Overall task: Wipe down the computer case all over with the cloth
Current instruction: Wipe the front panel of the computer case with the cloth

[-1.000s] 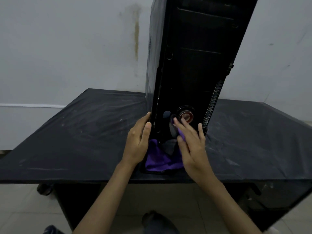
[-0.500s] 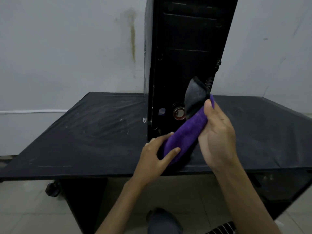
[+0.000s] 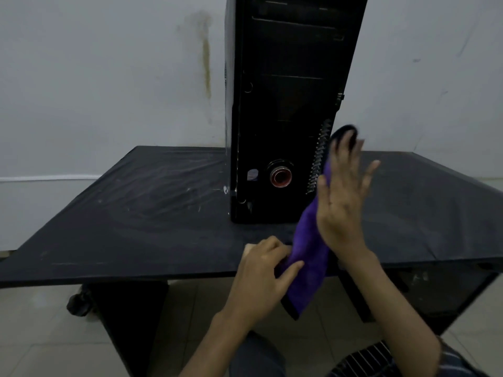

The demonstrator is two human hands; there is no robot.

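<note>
Straight beyond the spot where the left hand (image 3: 261,276) pinches the purple cloth (image 3: 307,268), the black computer case (image 3: 285,104) stands upright on the table (image 3: 136,213) and blocks the way ahead; only a narrow strip of tabletop lies between them. Up the cloth, the right hand (image 3: 343,197) lies flat against it, just beside the case's right front edge. To the left and right of the grip, bare tabletop runs back to the wall (image 3: 109,77). Below it, the cloth's tail hangs past the table's front edge over tiled floor (image 3: 40,336).
</note>
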